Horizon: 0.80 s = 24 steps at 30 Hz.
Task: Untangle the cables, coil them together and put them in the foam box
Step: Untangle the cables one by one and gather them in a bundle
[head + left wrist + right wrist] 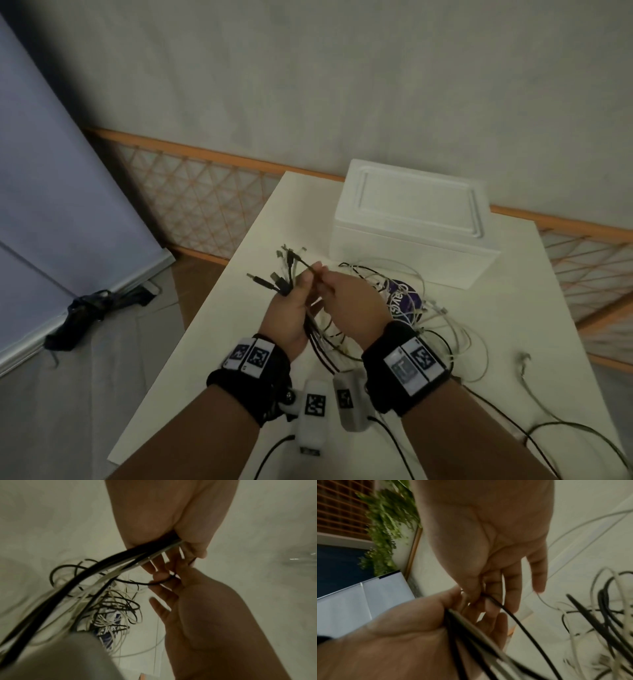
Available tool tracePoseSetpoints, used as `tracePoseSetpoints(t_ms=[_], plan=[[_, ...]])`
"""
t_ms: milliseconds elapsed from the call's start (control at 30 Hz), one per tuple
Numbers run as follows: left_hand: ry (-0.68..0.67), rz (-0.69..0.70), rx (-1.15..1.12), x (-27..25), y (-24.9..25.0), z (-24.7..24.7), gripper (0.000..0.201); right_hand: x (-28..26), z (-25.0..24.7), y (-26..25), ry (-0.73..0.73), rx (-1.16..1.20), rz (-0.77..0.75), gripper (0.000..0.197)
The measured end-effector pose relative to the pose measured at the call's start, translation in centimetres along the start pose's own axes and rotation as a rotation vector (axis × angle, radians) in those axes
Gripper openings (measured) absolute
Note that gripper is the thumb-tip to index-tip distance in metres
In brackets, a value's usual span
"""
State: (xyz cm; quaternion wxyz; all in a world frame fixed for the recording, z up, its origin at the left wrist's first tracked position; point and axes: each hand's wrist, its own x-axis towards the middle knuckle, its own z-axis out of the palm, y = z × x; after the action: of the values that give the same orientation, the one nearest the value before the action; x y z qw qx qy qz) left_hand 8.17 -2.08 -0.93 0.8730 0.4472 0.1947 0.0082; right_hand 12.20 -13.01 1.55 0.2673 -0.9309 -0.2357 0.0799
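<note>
Both hands work close together above the desk [239, 274]. The left hand [291, 311] is clenched round a bundle of cables [318, 339], black and pale, whose plug ends [274, 274] fan out up and to the left past its knuckles. The right hand [346, 305] pinches a single black cable [306, 265] between thumb and forefinger, just beside the left fingertips; its other fingers hang loose and spread in the right wrist view.

The foam box [411, 246] stands at the far side of the desk, beyond both hands and somewhat to the right, its lid on. So the right hand is the nearer one to it.

The bundle runs roughly from the plug ends down toward the wrists, and its tails drop into the loose tangle [411, 308] lying on the desk between the hands and the box. Something purple with lettering [402, 298] lies in that tangle; it may be a wrapper, though the dim picture does not settle it. One pale cable [527, 377] trails off alone to the right.

Judging from this, untangling is under way: the pinched cable seems about to be laid along the bundle, parallel to its long axis.
</note>
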Motion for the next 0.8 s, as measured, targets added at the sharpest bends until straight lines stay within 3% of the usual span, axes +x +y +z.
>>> tracePoseSetpoints(t_ms=[100,200,300,400,467,567,700,800], plan=[[-0.057,0.034,0.045,-0.5,0.2,1.8,0.027,-1.3,-0.9,-0.6,0.034,-0.041,-0.097,0.026],[0.016,0.109,-0.03,-0.6,1.4,2.8,0.035,-2.6,-1.1,0.4,0.054,0.001,-0.118,0.023],[0.108,0.143,-0.225,-0.2,4.2,1.6,0.04,-4.6,-2.0,3.6,-0.042,-0.006,-0.038,0.025],[0.183,0.16,-0.234,-0.2,7.0,-1.0,0.04,-6.7,-3.6,7.9,-0.025,-0.037,0.12,0.023],[0.201,0.164,-0.134,-0.6,7.3,-1.8,0.039,-7.4,-4.8,9.3,0.016,0.018,0.178,0.022],[0.154,0.143,0.073,-1.6,5.7,-0.6,0.043,-7.3,-6.7,7.7,0.095,0.064,0.143,0.034],[-0.033,0.115,0.462,-3.8,2.7,3.4,0.022,-6.7,-7.5,2.8,0.051,-0.318,-0.064,0.037],[-0.226,0.051,0.701,-5.2,1.9,5.2,0.027,-6.7,-7.8,1.0,0.082,-0.408,-0.177,0.029]])
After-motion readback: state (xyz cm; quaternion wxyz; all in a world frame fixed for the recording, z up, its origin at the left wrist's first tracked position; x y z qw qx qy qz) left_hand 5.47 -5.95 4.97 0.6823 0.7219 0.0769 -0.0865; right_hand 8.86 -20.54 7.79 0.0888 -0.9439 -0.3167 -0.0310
